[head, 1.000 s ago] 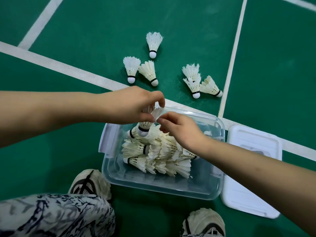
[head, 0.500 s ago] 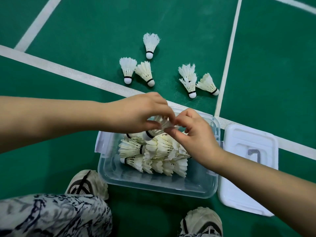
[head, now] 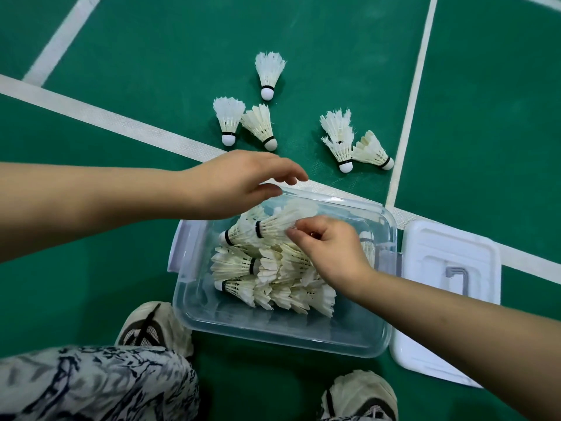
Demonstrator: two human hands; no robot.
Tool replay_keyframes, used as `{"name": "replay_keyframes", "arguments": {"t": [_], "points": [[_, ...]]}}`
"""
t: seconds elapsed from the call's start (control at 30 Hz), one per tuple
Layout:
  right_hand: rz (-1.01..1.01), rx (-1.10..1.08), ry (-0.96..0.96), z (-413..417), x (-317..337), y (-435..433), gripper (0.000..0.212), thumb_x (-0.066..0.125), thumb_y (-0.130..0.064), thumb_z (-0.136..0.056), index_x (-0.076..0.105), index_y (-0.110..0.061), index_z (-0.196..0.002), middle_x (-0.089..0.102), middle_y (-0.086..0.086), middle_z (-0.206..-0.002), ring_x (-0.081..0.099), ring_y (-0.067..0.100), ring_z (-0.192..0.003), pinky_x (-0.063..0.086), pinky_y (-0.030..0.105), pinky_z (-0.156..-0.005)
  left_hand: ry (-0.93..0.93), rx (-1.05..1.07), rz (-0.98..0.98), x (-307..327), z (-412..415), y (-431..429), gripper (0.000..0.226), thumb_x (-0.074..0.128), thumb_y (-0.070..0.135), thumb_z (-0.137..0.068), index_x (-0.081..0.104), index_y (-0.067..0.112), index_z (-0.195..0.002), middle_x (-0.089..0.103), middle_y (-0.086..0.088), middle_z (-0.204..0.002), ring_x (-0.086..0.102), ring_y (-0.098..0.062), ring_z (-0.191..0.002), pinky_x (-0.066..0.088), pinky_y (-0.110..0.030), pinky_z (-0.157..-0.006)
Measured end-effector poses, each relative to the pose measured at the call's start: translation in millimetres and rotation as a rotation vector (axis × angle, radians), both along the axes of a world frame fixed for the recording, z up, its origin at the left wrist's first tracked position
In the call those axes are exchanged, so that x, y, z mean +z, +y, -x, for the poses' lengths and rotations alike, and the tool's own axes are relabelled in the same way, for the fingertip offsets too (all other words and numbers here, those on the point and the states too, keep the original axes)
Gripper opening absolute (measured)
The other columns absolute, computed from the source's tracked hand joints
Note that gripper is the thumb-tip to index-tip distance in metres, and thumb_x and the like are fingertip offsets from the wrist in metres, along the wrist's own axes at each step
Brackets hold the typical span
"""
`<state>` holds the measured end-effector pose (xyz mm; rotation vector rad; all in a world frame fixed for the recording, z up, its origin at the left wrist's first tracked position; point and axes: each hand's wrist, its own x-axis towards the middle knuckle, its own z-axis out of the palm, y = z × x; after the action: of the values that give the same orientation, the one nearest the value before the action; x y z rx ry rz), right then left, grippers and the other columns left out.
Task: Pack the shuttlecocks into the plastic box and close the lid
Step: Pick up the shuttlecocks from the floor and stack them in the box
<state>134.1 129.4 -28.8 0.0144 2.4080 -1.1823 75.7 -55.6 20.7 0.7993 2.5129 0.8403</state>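
Head view: a person crouched on a green court floor (head: 151, 41) packs a clear plastic box (head: 273, 332). The right hand (head: 331, 256) pinches the feather skirt of the top shuttlecock (head: 270, 229), which lies on the pile inside. The left hand (head: 239, 183) hovers open over the far rim, holding nothing. Laying it cork-leftward like its neighbours should spare the feathers. Six loose shuttlecocks (head: 259, 124) wait beyond the box. The lid (head: 449, 299) lies just right, and the heaped pile may resist closing.
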Motion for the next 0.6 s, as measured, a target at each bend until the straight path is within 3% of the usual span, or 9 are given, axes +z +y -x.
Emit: {"name": "replay_keyframes", "arguments": {"t": [0.1, 0.2, 0.3, 0.47, 0.6], "points": [[-0.102, 0.157, -0.003, 4, -2, -10, 0.016, 0.055, -0.038, -0.088, 0.062, -0.033, -0.074, 0.057, -0.009, -0.080, 0.053, 0.016, -0.083, 0.039, 0.029, -0.070, 0.005, 0.022, 0.005, -5, 4, -2, 0.034, 0.050, 0.012, -0.091, 0.051, 0.021, -0.124, 0.060, 0.003, -0.117, 0.052, -0.004, -0.101, 0.037, -0.015, -0.085], [-0.186, 0.218, -0.042, 8, -5, -14, 0.021, 0.051, -0.040, -0.089, 0.068, -0.029, -0.093, 0.064, -0.003, -0.100, 0.056, 0.019, -0.094, 0.042, 0.030, -0.075, 0.005, 0.042, 0.061, -15, 14, -7, 0.034, 0.049, 0.013, -0.091, 0.050, 0.020, -0.125, 0.059, 0.002, -0.118, 0.049, -0.004, -0.100, 0.032, -0.011, -0.080], [-0.209, 0.239, -0.061, 12, -6, -15, 0.025, 0.051, -0.039, -0.090, 0.067, -0.026, -0.104, 0.065, -0.002, -0.108, 0.058, 0.020, -0.098, 0.046, 0.030, -0.080, 0.005, 0.092, 0.165, -27, 34, -17, 0.036, 0.050, 0.017, -0.091, 0.049, 0.020, -0.127, 0.059, -0.001, -0.122, 0.051, -0.015, -0.109, 0.033, -0.021, -0.084], [-0.248, 0.283, -0.039, 15, -4, -17, 0.022, 0.048, -0.041, -0.090, 0.063, -0.026, -0.098, 0.064, -0.001, -0.100, 0.058, 0.022, -0.092, 0.047, 0.032, -0.076, -0.030, 0.214, 0.307, -44, 76, -27, 0.036, 0.051, 0.022, -0.091, 0.046, 0.018, -0.127, 0.058, -0.005, -0.125, 0.051, -0.024, -0.112, 0.037, -0.031, -0.090], [-0.235, 0.249, 0.052, 13, 2, -18, 0.023, 0.055, -0.047, -0.080, 0.045, -0.026, -0.083, 0.052, -0.010, -0.077, 0.050, 0.015, -0.073, 0.037, 0.032, -0.059, -0.033, 0.192, 0.339, -58, 91, -25, 0.037, 0.052, 0.025, -0.090, 0.046, 0.018, -0.125, 0.057, -0.007, -0.125, 0.052, -0.026, -0.111, 0.039, -0.033, -0.090]]}}
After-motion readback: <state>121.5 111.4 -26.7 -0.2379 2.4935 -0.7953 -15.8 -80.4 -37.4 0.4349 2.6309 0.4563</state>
